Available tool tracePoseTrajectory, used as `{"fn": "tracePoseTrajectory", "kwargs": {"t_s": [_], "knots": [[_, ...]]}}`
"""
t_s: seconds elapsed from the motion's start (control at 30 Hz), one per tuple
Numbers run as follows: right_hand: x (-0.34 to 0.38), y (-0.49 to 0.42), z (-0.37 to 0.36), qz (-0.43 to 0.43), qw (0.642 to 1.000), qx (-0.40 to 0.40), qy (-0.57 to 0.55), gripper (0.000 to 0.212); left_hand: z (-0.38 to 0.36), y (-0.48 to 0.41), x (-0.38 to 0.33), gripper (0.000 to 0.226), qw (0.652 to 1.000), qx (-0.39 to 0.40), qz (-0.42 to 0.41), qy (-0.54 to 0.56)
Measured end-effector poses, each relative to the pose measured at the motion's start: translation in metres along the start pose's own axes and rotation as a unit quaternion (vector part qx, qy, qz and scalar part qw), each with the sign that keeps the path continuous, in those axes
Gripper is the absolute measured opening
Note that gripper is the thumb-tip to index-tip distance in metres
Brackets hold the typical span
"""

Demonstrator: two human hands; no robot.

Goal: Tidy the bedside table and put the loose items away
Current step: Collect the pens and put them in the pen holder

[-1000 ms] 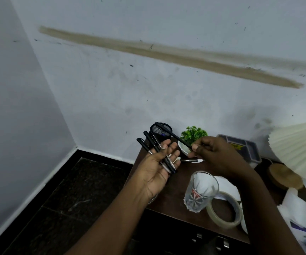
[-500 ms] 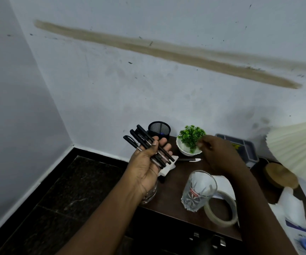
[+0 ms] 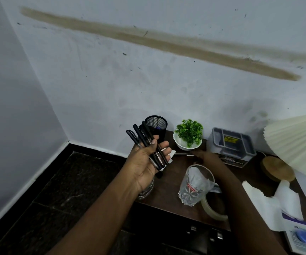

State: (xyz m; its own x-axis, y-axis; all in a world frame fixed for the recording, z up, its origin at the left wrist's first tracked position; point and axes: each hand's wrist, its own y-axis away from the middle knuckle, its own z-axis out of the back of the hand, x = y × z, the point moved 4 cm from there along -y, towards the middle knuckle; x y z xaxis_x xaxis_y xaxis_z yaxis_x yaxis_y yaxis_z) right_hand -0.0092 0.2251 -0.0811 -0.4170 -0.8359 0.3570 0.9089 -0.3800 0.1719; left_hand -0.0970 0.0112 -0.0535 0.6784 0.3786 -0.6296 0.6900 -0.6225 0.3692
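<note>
Left hand (image 3: 144, 162) is palm up over the left end of the worktop (image 3: 168, 192), fingers (image 3: 164, 145) curled and clamped on a bundle of black pens (image 3: 146, 144), tips fanned up and to the far left. Black mesh pen holder (image 3: 156, 126) stands just behind the bundle at the far-left corner, against the wall. Right hand (image 3: 206, 157) is low on the worktop, reaching at a loose pen (image 3: 184, 154) lying flat in front of the small potted plant (image 3: 189, 134); motion blur, cannot tell whether its fingers are apart or closed on it. Grey lidded box (image 3: 231, 146) sits right of the plant. Nearer: drinking glass (image 3: 192, 186) with crumpled paper inside, tape roll (image 3: 213, 205) touching it, tissues (image 3: 270, 203) to the right.
</note>
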Motion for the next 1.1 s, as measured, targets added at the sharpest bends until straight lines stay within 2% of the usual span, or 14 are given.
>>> {"fn": "tracePoseTrajectory", "kwargs": {"t_s": [0.1, 0.23, 0.37, 0.43, 0.53, 0.63, 0.7, 0.73, 0.8, 0.9, 0.97, 1.1], "knots": [[0.0, -0.003, 0.0, 0.014, 0.999, -0.038, -0.009, 0.04, 0.001, 0.0, 0.0, 0.018, 1.0, -0.003, 0.003, -0.021], [-0.006, 0.002, 0.001, -0.026, 0.998, -0.055, 0.01, 0.011, 0.001, 0.001, -0.002, 0.018, 1.0, -0.007, -0.006, -0.03], [-0.013, 0.011, 0.022, -0.067, 0.996, -0.062, 0.001, 0.021, 0.0, 0.001, -0.002, 0.017, 0.999, -0.017, -0.014, -0.026], [-0.007, 0.017, 0.033, -0.055, 0.997, -0.06, -0.002, 0.025, -0.002, 0.001, -0.001, 0.017, 1.0, -0.019, -0.015, -0.018], [0.006, 0.026, 0.051, -0.032, 0.997, -0.064, -0.022, 0.018, -0.004, 0.002, 0.002, 0.017, 1.0, -0.02, -0.014, 0.002], [0.025, 0.035, 0.086, 0.018, 0.99, -0.132, -0.041, 0.012, -0.006, 0.004, 0.002, 0.019, 1.0, -0.013, -0.014, 0.011], [0.045, 0.042, 0.103, 0.058, 0.972, -0.181, -0.138, 0.008, -0.007, 0.004, 0.001, 0.019, 1.0, -0.007, -0.016, 0.012], [0.057, 0.045, 0.105, 0.078, 0.958, -0.179, -0.211, 0.009, -0.007, 0.004, 0.001, 0.018, 1.0, -0.003, -0.017, 0.015], [0.08, 0.046, 0.094, 0.102, 0.933, -0.148, -0.313, 0.012, -0.009, 0.004, 0.0, 0.018, 1.0, 0.005, -0.022, 0.018], [0.101, 0.041, 0.068, 0.09, 0.904, -0.083, -0.41, 0.011, -0.012, 0.006, -0.001, 0.02, 0.999, 0.028, -0.035, 0.02], [0.107, 0.036, 0.056, 0.09, 0.893, -0.064, -0.436, 0.011, -0.014, 0.009, -0.004, 0.027, 0.998, 0.045, -0.047, 0.024], [0.111, 0.027, 0.046, 0.092, 0.906, -0.092, -0.402, 0.013, -0.013, 0.009, -0.007, 0.037, 0.998, 0.026, -0.059, 0.018]]}}
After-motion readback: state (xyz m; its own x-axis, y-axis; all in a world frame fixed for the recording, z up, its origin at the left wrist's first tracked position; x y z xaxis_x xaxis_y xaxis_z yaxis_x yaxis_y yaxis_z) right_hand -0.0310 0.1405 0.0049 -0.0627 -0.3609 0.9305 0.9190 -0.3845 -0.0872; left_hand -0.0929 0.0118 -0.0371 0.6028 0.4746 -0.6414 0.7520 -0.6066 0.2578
